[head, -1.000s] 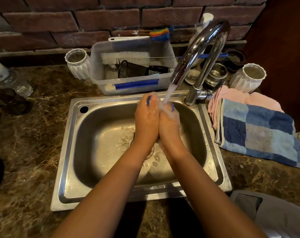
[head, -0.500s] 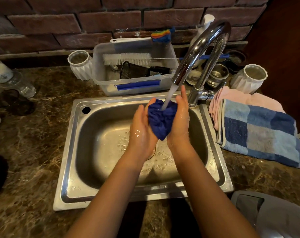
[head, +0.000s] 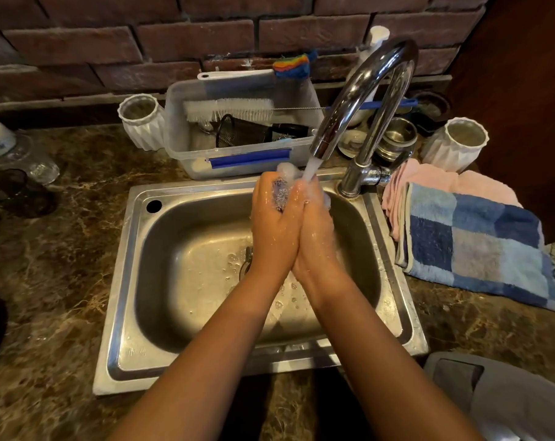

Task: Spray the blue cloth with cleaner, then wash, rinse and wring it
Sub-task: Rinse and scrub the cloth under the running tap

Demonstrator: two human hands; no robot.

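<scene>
Under one faucet (head: 362, 100), two hands' fingers (head: 269, 192) clasped around one blue cloth (head: 279, 194)

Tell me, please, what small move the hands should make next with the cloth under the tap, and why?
Probably keep kneading the blue cloth under the running stream rather than wringing yet. The left hand and right hand are pressed together around it over the sink, and bubbles show on the cloth and hands, so it looks unrinsed.
</scene>
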